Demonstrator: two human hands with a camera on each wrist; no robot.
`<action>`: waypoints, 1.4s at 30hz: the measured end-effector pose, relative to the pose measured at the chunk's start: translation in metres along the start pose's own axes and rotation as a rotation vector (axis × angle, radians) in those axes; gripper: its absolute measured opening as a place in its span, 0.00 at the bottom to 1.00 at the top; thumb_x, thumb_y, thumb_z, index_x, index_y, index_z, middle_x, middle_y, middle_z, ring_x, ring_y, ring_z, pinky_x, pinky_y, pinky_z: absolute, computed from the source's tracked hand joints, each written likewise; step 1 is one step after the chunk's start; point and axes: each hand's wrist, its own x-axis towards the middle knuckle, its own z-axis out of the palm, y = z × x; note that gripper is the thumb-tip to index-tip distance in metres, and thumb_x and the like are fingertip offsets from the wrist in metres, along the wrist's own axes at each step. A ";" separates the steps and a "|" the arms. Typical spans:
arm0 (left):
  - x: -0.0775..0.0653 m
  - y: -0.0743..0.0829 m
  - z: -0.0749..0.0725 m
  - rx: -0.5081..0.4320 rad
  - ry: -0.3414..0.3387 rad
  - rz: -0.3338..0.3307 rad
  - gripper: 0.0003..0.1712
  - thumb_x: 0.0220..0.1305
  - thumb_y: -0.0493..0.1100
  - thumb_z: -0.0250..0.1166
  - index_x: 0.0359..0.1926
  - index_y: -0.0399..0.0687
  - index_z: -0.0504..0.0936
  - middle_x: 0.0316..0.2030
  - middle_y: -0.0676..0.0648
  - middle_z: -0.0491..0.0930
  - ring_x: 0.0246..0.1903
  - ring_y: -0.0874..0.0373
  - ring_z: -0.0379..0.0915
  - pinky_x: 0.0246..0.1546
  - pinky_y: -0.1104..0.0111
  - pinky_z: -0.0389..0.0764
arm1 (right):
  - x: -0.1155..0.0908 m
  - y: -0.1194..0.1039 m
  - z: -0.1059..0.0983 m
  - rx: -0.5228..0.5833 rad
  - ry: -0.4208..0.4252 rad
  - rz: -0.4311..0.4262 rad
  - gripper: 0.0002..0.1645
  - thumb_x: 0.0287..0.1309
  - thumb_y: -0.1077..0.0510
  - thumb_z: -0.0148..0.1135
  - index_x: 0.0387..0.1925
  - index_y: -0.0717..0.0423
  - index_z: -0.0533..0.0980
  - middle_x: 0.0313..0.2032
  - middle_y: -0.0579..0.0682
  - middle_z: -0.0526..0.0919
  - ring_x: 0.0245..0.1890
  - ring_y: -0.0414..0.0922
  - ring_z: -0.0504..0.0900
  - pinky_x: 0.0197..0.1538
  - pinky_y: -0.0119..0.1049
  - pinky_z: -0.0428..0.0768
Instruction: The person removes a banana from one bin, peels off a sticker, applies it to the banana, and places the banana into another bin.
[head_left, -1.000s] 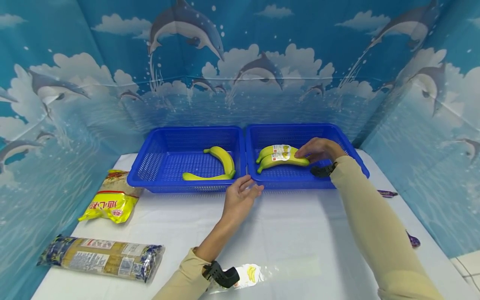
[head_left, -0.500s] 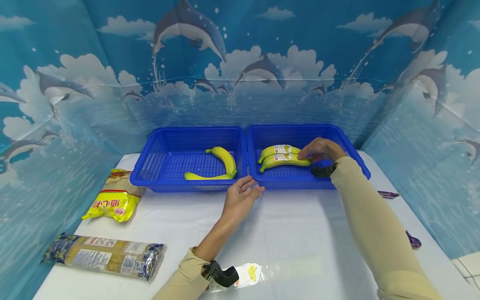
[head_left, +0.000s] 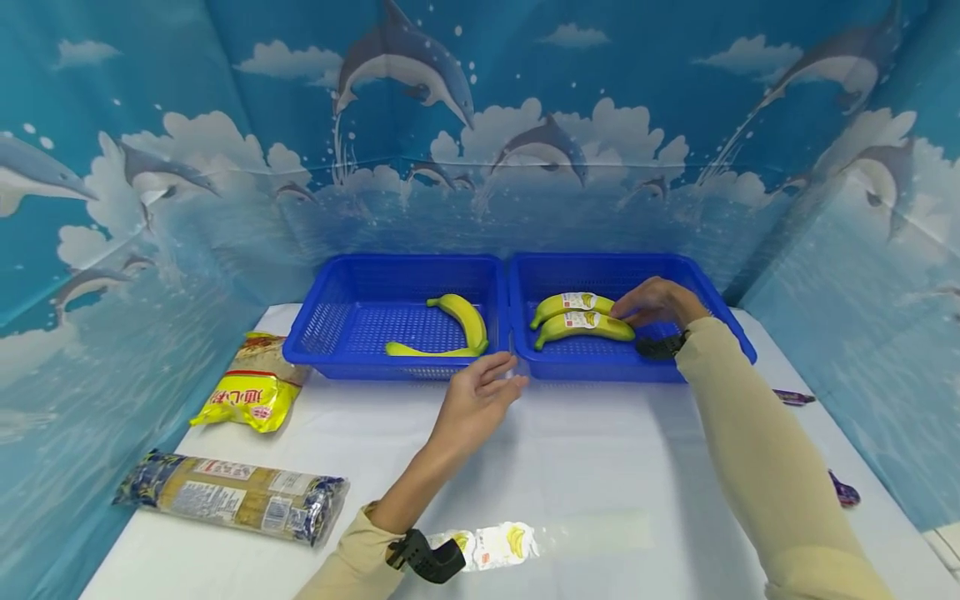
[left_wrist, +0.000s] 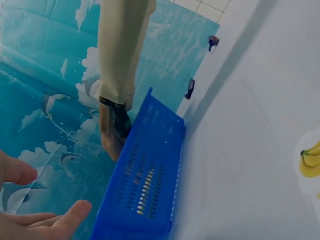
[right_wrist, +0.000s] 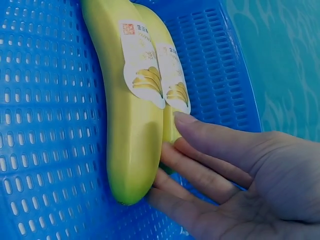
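Two bananas with white labels lie side by side in the right blue basket (head_left: 592,368). My right hand (head_left: 656,302) reaches in from the right and pinches the end of the far banana (right_wrist: 174,82). Its thumb lies on that banana beside the label, while its fingers come up against the near banana (right_wrist: 131,160). My left hand (head_left: 476,402) holds nothing; its spread fingers (left_wrist: 75,215) are just in front of where the baskets meet. Inside the left blue basket (head_left: 315,325) are a curved banana (head_left: 467,317) and another banana (head_left: 420,351), partly hidden by the front rim.
At left on the white table lie a yellow food bag (head_left: 251,396) and a long clear packet (head_left: 232,497). A strip of banana labels (head_left: 495,546) is at the front. Two small purple-wrapped items (head_left: 793,397) sit along the right edge. A dolphin-print curtain (head_left: 420,200) encloses the back.
The head view has shifted, so everything appears slightly further right. A narrow gap has opened between the two labelled bananas. The left hand stays in nearly the same place.
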 end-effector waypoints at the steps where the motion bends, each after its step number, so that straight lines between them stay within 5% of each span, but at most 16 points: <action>1: -0.002 0.001 -0.002 0.003 0.000 0.015 0.31 0.78 0.40 0.65 0.76 0.33 0.70 0.71 0.39 0.77 0.66 0.44 0.80 0.64 0.63 0.83 | 0.000 0.000 0.000 0.012 0.007 0.003 0.30 0.75 0.61 0.66 0.71 0.74 0.72 0.79 0.73 0.61 0.77 0.65 0.66 0.76 0.55 0.72; 6: -0.006 0.005 -0.016 0.007 0.022 0.087 0.28 0.78 0.36 0.63 0.73 0.32 0.73 0.68 0.37 0.79 0.64 0.43 0.81 0.65 0.63 0.82 | -0.003 0.000 -0.001 0.063 0.046 -0.009 0.30 0.75 0.61 0.67 0.70 0.74 0.73 0.71 0.68 0.76 0.69 0.60 0.79 0.75 0.56 0.74; 10: -0.006 0.003 -0.030 0.014 0.062 0.113 0.25 0.77 0.35 0.64 0.70 0.33 0.76 0.65 0.37 0.83 0.64 0.41 0.81 0.65 0.63 0.82 | -0.006 -0.003 -0.004 0.123 0.068 -0.010 0.30 0.75 0.60 0.67 0.69 0.75 0.73 0.52 0.61 0.90 0.52 0.50 0.91 0.73 0.56 0.76; 16: -0.008 0.003 -0.054 0.055 0.111 0.143 0.21 0.78 0.35 0.63 0.67 0.33 0.79 0.61 0.39 0.85 0.62 0.44 0.83 0.69 0.56 0.79 | -0.017 -0.011 -0.004 0.106 0.098 -0.053 0.32 0.77 0.57 0.66 0.71 0.75 0.71 0.38 0.49 0.93 0.40 0.41 0.92 0.63 0.47 0.86; 21: -0.010 0.004 -0.071 0.098 0.162 0.146 0.19 0.79 0.37 0.64 0.65 0.35 0.81 0.60 0.41 0.86 0.61 0.47 0.83 0.63 0.61 0.83 | -0.025 -0.017 -0.001 0.083 0.114 -0.143 0.32 0.79 0.58 0.63 0.73 0.74 0.69 0.47 0.51 0.92 0.38 0.38 0.91 0.44 0.33 0.89; 27: -0.012 0.002 -0.090 0.111 0.230 0.162 0.16 0.78 0.34 0.64 0.61 0.34 0.84 0.57 0.39 0.87 0.60 0.46 0.84 0.57 0.71 0.85 | -0.031 -0.026 0.007 0.040 0.111 -0.206 0.35 0.79 0.57 0.63 0.75 0.75 0.66 0.65 0.63 0.82 0.43 0.38 0.91 0.47 0.33 0.89; 36: -0.011 0.005 -0.116 0.224 0.385 0.194 0.17 0.76 0.35 0.66 0.61 0.34 0.85 0.63 0.38 0.84 0.70 0.47 0.76 0.73 0.50 0.75 | -0.043 -0.041 0.021 -0.015 0.129 -0.270 0.39 0.74 0.50 0.71 0.74 0.69 0.70 0.66 0.66 0.81 0.52 0.46 0.91 0.51 0.37 0.90; 42: -0.011 0.006 -0.131 0.276 0.444 0.171 0.19 0.77 0.37 0.66 0.64 0.34 0.83 0.65 0.37 0.82 0.71 0.46 0.74 0.75 0.48 0.72 | -0.044 -0.049 0.033 -0.008 0.091 -0.332 0.37 0.75 0.51 0.69 0.74 0.68 0.71 0.66 0.66 0.81 0.57 0.52 0.89 0.53 0.37 0.89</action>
